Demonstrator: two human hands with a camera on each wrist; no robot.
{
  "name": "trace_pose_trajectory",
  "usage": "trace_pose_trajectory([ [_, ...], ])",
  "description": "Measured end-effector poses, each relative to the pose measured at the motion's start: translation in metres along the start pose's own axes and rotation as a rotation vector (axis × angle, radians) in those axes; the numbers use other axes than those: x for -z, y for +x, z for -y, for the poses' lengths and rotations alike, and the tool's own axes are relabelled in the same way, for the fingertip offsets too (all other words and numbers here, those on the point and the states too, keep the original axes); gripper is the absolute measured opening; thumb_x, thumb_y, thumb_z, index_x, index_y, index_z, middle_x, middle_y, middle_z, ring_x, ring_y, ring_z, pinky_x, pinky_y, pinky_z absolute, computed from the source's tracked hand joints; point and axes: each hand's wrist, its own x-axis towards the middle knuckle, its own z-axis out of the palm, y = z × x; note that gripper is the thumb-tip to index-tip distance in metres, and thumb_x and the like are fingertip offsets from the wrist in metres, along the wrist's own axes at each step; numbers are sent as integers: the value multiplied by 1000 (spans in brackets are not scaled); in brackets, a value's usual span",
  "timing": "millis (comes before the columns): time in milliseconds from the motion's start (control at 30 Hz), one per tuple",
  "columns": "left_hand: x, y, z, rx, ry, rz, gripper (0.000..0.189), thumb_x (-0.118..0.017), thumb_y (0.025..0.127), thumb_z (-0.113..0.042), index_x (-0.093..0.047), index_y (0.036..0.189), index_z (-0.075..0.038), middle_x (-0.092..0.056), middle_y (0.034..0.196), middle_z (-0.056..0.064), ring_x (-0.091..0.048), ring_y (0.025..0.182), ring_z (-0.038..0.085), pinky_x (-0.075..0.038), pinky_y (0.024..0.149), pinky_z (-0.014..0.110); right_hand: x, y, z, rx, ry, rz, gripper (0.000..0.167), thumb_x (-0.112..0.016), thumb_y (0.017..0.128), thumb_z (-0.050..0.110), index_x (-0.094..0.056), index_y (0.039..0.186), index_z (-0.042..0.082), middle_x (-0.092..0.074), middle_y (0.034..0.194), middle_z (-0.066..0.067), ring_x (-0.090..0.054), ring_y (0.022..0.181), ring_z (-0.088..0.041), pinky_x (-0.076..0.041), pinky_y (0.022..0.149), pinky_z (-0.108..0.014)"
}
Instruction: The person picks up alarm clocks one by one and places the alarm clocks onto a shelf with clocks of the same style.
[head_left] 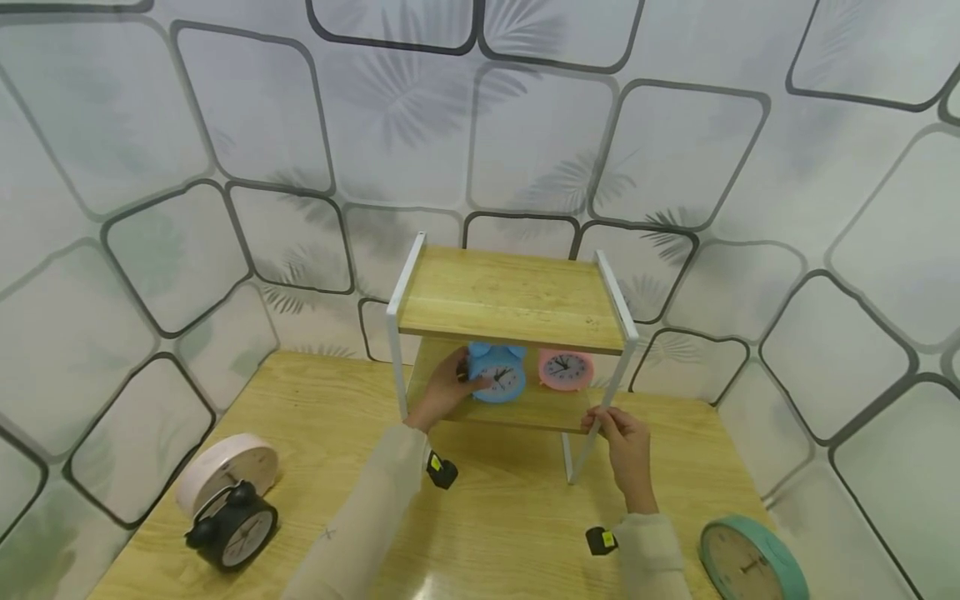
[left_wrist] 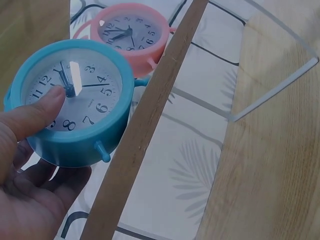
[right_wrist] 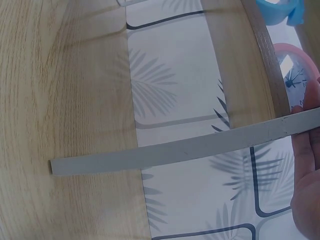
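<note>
My left hand (head_left: 448, 387) grips a blue twin-bell alarm clock (head_left: 498, 377) at the lower level of a small two-tier shelf (head_left: 510, 296). In the left wrist view the thumb presses the face of the blue clock (left_wrist: 75, 145), while the other fingers curl behind and beneath it. A pink alarm clock (head_left: 566, 370) stands on the lower board (head_left: 517, 414), to the right of the blue one. With curled fingers my right hand (head_left: 624, 437) holds the shelf's white front right leg (right_wrist: 175, 152), level with the lower board's corner.
Front left on the wooden table (head_left: 322, 417) stand a black twin-bell alarm clock (head_left: 236, 533) and a pale pink round clock (head_left: 232, 467). A green round clock (head_left: 753, 558) sits front right. Patterned walls (head_left: 405, 142) rise behind the shelf and along both sides.
</note>
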Motion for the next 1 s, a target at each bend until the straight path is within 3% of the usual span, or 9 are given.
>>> trace_pose_trajectory([
  [200, -2, 7, 2, 22, -27, 14, 58, -70, 85, -21, -44, 135, -7, -54, 126, 17, -51, 123, 35, -46, 100, 46, 0, -1, 0, -2, -7, -5, 26, -51, 94, 0, -57, 93, -25, -69, 71, 7, -68, 68, -5, -56, 73, -18],
  [433, -4, 12, 2, 13, -34, 1, 55, -67, 87, -20, -43, 134, -4, -54, 123, 18, -52, 120, 35, -49, 95, 43, 0, -1, 1, 6, -6, -9, 25, -50, 94, -1, -57, 92, -25, -69, 71, 6, -68, 68, -5, -56, 72, -19],
  [1000, -9, 21, -1, 41, -50, 10, 55, -64, 90, -20, -40, 136, -1, -48, 134, 22, -45, 128, 37, -45, 102, 45, 0, -1, 0, 21, -1, 0, 24, -50, 94, -2, -58, 92, -25, -69, 72, 7, -68, 68, -5, -56, 73, -18],
])
